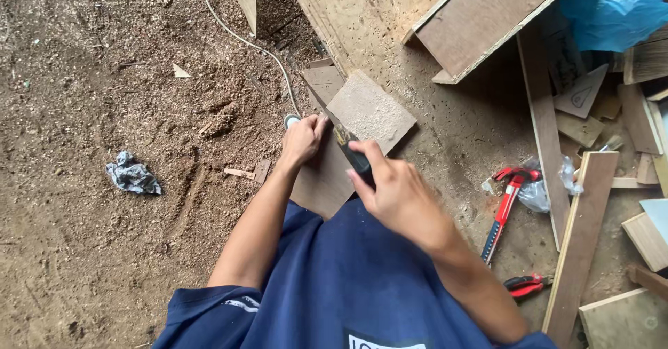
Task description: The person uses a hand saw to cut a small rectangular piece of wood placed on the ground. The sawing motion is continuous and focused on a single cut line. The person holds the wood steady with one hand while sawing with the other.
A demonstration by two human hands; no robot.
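A brown plywood board (367,112) stands tilted on the sawdust floor in front of me. My left hand (302,140) grips its left edge and holds it steady. My right hand (393,190) is closed around the dark handle of a hand saw (339,135), whose thin blade runs up and to the left across the board's face. The lower part of the board (321,185) sits between my arms, above my blue shirt.
A red-handled tool (506,203) and red pliers (525,284) lie at right among wood offcuts and planks (581,238). A large board (487,15) and a blue plastic bag (616,4) are at top right. A white cord (243,39) and a crumpled grey rag (132,175) lie at left.
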